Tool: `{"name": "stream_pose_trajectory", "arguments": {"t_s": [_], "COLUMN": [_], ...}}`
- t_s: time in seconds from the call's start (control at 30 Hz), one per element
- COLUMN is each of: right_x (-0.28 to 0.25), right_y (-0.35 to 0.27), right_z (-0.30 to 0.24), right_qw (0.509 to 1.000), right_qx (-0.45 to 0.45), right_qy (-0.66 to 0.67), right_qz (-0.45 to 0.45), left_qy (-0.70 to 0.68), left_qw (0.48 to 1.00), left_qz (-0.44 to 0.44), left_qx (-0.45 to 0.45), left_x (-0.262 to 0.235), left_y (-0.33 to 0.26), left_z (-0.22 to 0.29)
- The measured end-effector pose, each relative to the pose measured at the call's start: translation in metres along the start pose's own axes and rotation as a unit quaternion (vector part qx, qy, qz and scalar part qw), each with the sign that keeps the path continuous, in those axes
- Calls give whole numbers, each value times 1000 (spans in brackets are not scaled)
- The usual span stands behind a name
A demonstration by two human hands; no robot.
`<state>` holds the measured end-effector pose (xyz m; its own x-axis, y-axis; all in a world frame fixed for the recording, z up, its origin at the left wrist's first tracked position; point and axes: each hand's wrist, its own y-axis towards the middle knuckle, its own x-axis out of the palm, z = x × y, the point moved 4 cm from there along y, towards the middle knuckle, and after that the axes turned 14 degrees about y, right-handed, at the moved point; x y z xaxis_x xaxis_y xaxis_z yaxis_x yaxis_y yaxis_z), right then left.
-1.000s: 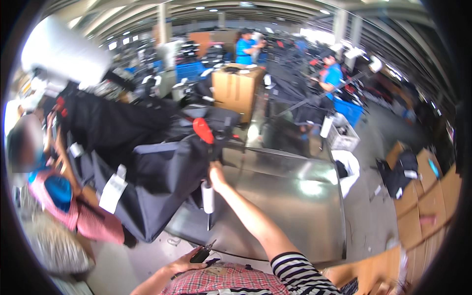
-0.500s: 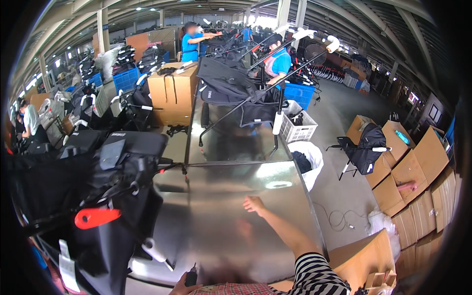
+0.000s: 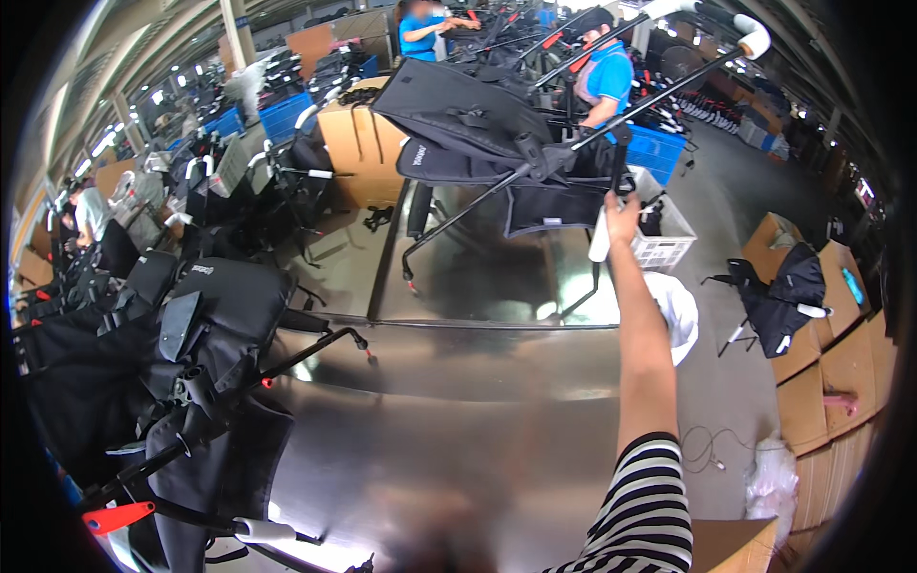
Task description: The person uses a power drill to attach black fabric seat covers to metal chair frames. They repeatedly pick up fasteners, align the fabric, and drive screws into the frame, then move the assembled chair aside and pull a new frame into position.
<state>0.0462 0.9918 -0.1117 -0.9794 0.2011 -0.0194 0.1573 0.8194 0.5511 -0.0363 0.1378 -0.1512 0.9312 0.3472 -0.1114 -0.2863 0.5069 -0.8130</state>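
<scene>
We seem to have our right hand [image 3: 623,220] clamped on the white-sleeved tube [image 3: 599,244] (fingers small here), the near handhold of the black frame [image 3: 544,155] that the metal table [image 3: 478,277] supports; left hand unseen.

Looks to be a stroller frame [image 3: 541,159] with a black fabric seat [image 3: 463,100], propped tilted on the far section of the metal tabletop [image 3: 458,277]. Slants up along a dark tube to a white-wrapped handle [image 3: 755,44] at upper right. Reaches down at lower left to a red leg tip [image 3: 413,286]. Carries a dark fabric panel [image 3: 549,210] below, plus a white sleeve [image 3: 600,239] at right.
</scene>
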Motion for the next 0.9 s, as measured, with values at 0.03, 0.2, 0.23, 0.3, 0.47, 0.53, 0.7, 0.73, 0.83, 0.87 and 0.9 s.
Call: {"name": "stream_pose_trajectory", "arguments": {"t_s": [0.03, 0.2, 0.23, 0.3, 0.47, 0.53, 0.7, 0.73, 0.83, 0.87, 0.9], "right_x": [10, 6, -10, 20, -36, -58, -105, -109, -125, -133, -148], "right_y": [17, 52, 70, -6, -138, -195, -325, -348, -398, -402, -409], "right_z": [-10, -33, -23, -74, -185, -235, -358, -374, -423, -436, -444], "right_qw": [1000, 984, 980, 977, 945, 944, 936, 929, 890, 865, 836], "right_qx": [-2, 63, 70, -26, -170, -161, -144, -158, -130, -95, -52], "right_qy": [1, 62, 81, -13, -37, -40, -13, -7, 15, 0, -17], "right_qz": [20, -154, -165, -213, -276, -284, -322, -335, -437, -492, -546], "left_qy": [-4, 5, 16, -11, 7, 13, 26, 28, 38, 43, 48], "left_qw": [1000, 1000, 1000, 1000, 999, 997, 988, 986, 980, 978, 975], "left_qz": [7, 10, -2, 12, -16, -29, -71, -75, -89, -94, -101], "left_qx": [-5, -2, 12, 3, 48, 74, 136, 147, 173, 183, 190], "left_x": [3, 4, -3, 18, 15, 13, 9, 9, 2, -2, -5], "left_y": [-2, -9, -3, -18, -33, -41, -58, -63, -76, -79, -84], "left_z": [0, 5, 8, -5, -16, -28, -67, -79, -118, -128, -141]}}
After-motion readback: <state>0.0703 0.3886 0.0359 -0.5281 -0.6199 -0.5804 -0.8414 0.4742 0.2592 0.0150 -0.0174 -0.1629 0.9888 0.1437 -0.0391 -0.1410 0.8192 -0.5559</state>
